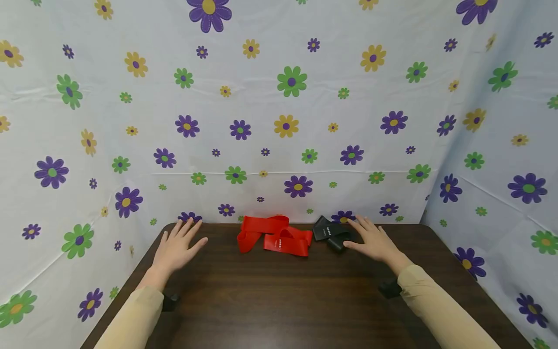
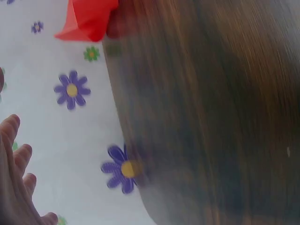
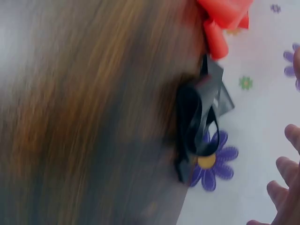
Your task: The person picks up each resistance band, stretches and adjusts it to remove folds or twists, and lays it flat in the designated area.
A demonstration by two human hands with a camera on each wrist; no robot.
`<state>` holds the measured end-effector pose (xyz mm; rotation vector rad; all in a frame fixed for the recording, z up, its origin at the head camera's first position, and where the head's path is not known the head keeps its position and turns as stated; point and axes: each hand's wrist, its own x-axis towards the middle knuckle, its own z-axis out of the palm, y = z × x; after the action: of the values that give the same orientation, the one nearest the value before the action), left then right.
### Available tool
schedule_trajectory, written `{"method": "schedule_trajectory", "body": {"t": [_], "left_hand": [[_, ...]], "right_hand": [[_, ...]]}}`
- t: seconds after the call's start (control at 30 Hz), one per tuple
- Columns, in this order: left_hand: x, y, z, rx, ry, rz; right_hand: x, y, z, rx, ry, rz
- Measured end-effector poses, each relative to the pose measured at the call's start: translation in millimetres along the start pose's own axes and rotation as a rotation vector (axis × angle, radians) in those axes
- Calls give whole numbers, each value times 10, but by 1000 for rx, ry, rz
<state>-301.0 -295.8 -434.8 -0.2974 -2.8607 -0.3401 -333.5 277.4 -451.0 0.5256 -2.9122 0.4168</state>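
Red flat bands [image 1: 286,240], looped and folded, lie at the far edge of the dark table. Right of them is a black band [image 1: 329,231], also folded, with small white print. My left hand [image 1: 176,247] is held over the table's far left with fingers spread, holding nothing. My right hand [image 1: 374,240] has its fingers spread just right of the black band and grips nothing. In the right wrist view the black band [image 3: 199,112] shows its loops, apart from the fingertips [image 3: 276,192]. The left wrist view shows part of a red band [image 2: 91,18].
The dark wooden table [image 1: 270,300] has rounded far corners. A white cloth [image 1: 261,106] with purple, green and yellow flowers hangs behind it and along the sides. Dark wrist-worn devices [image 1: 389,289] show below the sleeves.
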Motion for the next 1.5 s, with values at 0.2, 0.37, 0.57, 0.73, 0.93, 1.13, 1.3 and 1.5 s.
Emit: {"method": "schedule_trajectory", "body": {"t": [0.2,0.37,0.57,0.73,0.93,1.13,1.3,1.5], "left_hand": [[109,290,98,-60,22,54],[211,623,197,-134,48,126],[335,980,343,-282,24,165],[422,1193,524,-390,-30,139],[481,1363,771,-489,-66,87],[537,1417,962,-634,-87,-27],[578,1444,1053,-695,-102,-142],[620,1466,1106,-683,-95,-186]], "right_hand": [[30,-160,45,54,9,-73],[76,-313,121,106,-6,-101],[171,-521,295,175,-54,-94],[255,-681,481,228,-83,-91],[339,-758,656,306,-58,-59],[414,-802,756,399,-9,-50],[470,-856,801,434,7,-42],[506,-915,827,426,-6,-6]]}}
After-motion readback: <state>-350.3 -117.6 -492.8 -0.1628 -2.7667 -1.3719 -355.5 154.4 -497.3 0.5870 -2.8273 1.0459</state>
